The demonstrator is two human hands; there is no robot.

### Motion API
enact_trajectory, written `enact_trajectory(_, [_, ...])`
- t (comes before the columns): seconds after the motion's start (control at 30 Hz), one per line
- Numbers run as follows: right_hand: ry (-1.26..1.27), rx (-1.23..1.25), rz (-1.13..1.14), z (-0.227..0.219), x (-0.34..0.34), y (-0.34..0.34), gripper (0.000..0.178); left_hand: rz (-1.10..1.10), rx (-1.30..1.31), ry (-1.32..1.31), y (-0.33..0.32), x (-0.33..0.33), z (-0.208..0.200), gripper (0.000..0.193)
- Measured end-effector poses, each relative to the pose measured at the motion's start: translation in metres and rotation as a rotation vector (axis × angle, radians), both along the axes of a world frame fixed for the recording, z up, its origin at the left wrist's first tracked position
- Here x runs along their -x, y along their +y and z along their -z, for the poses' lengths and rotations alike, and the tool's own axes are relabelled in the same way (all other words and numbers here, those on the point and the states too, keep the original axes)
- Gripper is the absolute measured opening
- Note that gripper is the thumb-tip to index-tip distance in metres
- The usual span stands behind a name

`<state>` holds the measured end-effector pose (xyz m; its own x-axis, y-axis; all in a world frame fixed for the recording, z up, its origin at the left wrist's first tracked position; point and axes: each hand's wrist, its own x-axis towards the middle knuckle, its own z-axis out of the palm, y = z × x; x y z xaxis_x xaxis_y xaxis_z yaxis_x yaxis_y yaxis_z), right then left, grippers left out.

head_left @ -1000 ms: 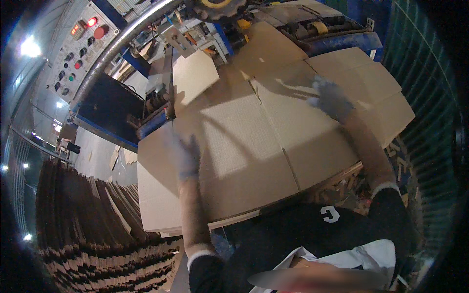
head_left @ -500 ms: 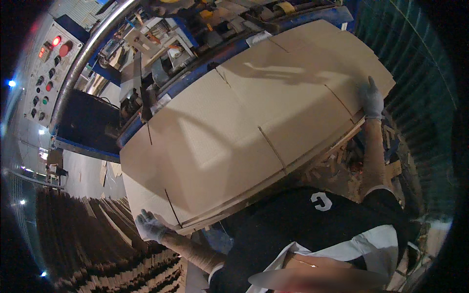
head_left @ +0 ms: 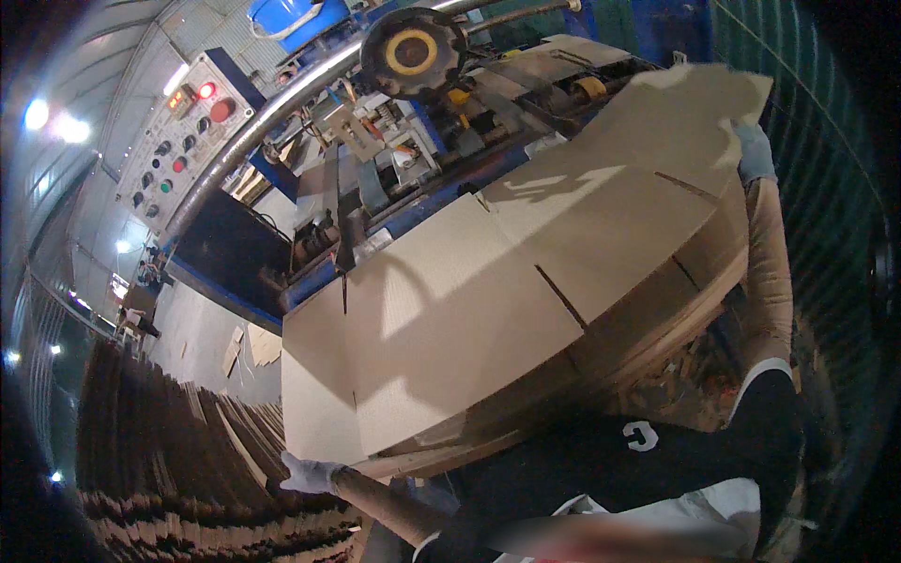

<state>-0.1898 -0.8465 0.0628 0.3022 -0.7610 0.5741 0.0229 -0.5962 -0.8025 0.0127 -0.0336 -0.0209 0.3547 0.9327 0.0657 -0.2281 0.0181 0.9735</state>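
A large tan slotted cardboard sheet [head_left: 469, 324] lies across a stack of similar sheets [head_left: 694, 324], in front of a blue machine. Its right part is raised and bent, with a gap above the stack along the near side. My right hand [head_left: 756, 155], in a grey glove, grips the sheet's far right edge; some fingers are hidden. At the near left corner is my left hand [head_left: 312, 474], also gloved. It rests against the cardboard edge with its fingers stretched out to the left.
The blue machine [head_left: 450, 178] has rollers, a black handwheel [head_left: 411, 53] and a metal rail. A control panel [head_left: 188, 141] with a lit red lamp stands at the left. Stacked cardboard [head_left: 160, 450] fills the lower left. A blue bucket [head_left: 291, 21] sits at the back; a green corrugated wall [head_left: 817, 178] is at the right.
The top sheet's right side has risen and bent away from the stack. My right hand has moved slightly right and outward with its edge. The view has shifted, showing more of the machine.
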Motion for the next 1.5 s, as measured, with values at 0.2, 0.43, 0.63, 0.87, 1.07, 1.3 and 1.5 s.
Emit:
enact_trajectory(0.2, [-0.293,-0.304,-0.311,-0.037,0.003,0.029,0.034,0.2,0.115,-0.266,0.018,0.032,-0.001,0.068])
enact_trajectory(0.43, [0.236,-0.001,0.063,0.012,0.059,0.173,0.031,0.766,0.015,-0.1,-0.015,0.029,-0.025,0.045])
enact_trajectory(0.63, [0.835,1.002,-0.623,0.084,0.064,0.273,0.026,1.16,-0.98,0.053,-0.108,0.071,-0.009,0.045])
enact_trajectory(0.87, [0.886,1.187,-0.762,0.085,0.013,0.252,0.043,1.37,-1.969,0.129,-0.153,0.041,0.004,0.055])
enact_trajectory(1.07, [0.825,1.103,-0.819,0.087,-0.053,0.219,0.052,1.263,-1.95,-0.003,-0.154,0.002,0.013,0.057])
enact_trajectory(1.3, [0.848,1.005,-0.759,0.091,-0.161,0.181,0.055,1.069,-1.754,-0.196,-0.203,-0.117,0.023,0.061])
enact_trajectory(1.5, [0.778,1.053,-0.345,0.096,-0.227,0.188,0.051,0.697,-1.83,0.438,-0.259,-0.178,0.005,0.076])
